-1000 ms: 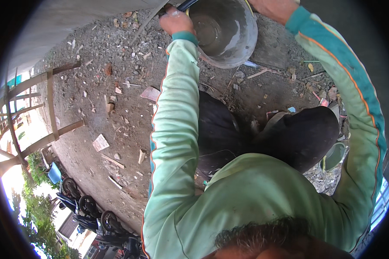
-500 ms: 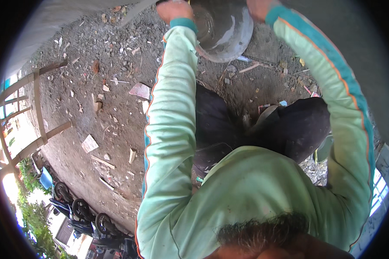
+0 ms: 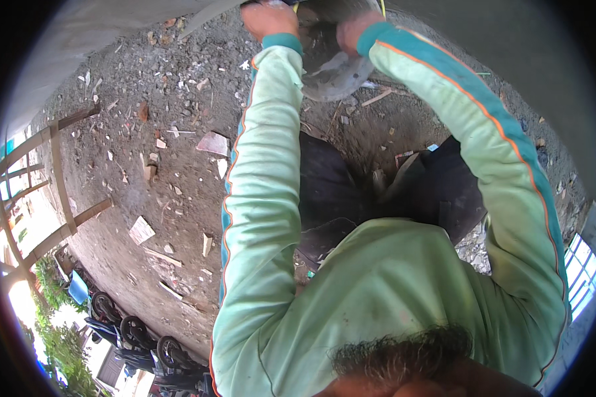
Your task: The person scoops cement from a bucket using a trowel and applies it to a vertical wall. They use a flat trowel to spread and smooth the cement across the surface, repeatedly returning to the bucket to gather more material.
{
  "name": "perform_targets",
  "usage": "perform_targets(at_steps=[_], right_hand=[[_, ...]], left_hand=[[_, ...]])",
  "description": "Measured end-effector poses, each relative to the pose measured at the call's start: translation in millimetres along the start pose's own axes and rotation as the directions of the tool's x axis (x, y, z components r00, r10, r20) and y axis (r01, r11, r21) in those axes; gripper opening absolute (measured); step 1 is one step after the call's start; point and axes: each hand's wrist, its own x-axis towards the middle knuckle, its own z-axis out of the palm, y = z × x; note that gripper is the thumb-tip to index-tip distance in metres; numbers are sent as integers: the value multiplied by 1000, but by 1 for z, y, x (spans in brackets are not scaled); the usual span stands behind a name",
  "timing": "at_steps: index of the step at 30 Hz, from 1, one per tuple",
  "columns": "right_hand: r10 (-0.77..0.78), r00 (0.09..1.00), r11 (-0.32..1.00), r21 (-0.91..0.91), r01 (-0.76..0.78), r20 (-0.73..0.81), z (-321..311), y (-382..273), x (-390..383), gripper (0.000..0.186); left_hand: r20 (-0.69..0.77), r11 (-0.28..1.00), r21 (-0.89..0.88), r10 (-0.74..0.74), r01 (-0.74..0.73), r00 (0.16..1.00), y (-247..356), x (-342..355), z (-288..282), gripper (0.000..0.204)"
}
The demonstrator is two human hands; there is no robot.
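Observation:
At the top edge, my left hand [image 3: 269, 18] is closed beside a round bucket [image 3: 341, 83], its fingertips cut off by the frame. What it grips cannot be made out; a bit of yellow and something dark show next to it. A pale, flat-edged strip [image 3: 208, 18] reaches toward this hand from the left. My right hand [image 3: 359, 32] is over the bucket's right side, smeared by motion, so its fingers do not show clearly. Wet grey material coats the inside of the bucket, which stands on the ground in front of my bent knees.
Stones, wood splinters and broken tile pieces [image 3: 141, 230] litter the dirt ground [image 3: 179, 165]. A grey wall [image 3: 510, 40] rises on the right, another pale surface [image 3: 112, 30] at upper left. A wooden lattice [image 3: 59, 178] and parked motorbikes [image 3: 136, 331] are at far left.
My right hand has moved left, from the bucket's right rim to over the bucket. My left hand stays almost in place. A yellow strip now shows above the right hand.

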Motion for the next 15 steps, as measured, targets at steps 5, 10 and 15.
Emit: perform_targets(at_steps=[5,10,15], right_hand=[[21,975,998,-55,-34,-222,-21,-21,-48,22],[-9,998,999,-32,7,-69,22,-18,-46,23],[-154,980,981,140,136,124,39,-38,-48,25]], left_hand=[[362,984,-147,151,-104,920,-27,-12,-40,35],[427,988,-137,125,-73,896,-16,-10,-77,26],[391,986,-151,125,-70,912,-29,-4,-25,24]])
